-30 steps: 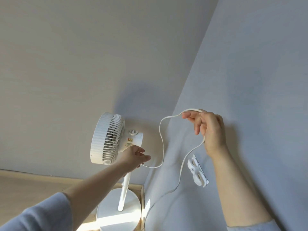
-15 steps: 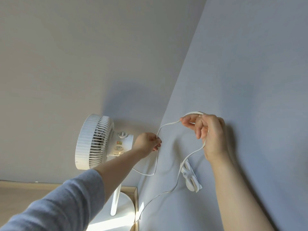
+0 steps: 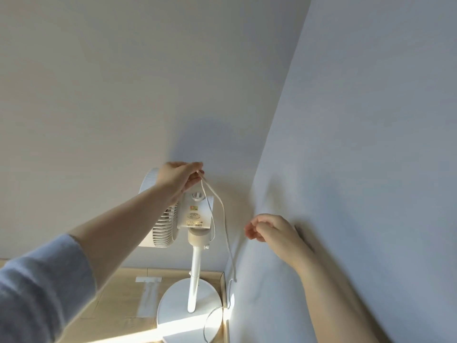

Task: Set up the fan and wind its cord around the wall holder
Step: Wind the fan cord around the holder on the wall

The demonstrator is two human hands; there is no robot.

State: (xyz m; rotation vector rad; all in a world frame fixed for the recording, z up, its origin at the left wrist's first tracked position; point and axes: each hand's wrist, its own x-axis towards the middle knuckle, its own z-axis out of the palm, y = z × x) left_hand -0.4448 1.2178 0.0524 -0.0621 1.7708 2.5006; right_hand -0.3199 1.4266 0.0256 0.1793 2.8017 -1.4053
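A white pedestal fan [image 3: 194, 214] stands in the room's corner on its round base [image 3: 178, 308]. My left hand [image 3: 179, 178] is raised above the fan's motor housing and pinches a loop of the white cord [image 3: 223, 219], which hangs down in two strands toward the floor. My right hand [image 3: 270, 230] is beside the right wall, fingers loosely curled, with nothing in it. The wall holder is not visible; my right hand and arm may be covering it.
Two plain walls meet just behind the fan, the right wall [image 3: 358, 144] close to my right arm. The wooden floor [image 3: 118, 300] has a strip of tape on it. Slack cord curls on the fan's base near the wall.
My right hand let go of the cord and dropped lower. My left hand took the cord loop and lifted it above the fan. The view shifted, and the holder went out of sight.
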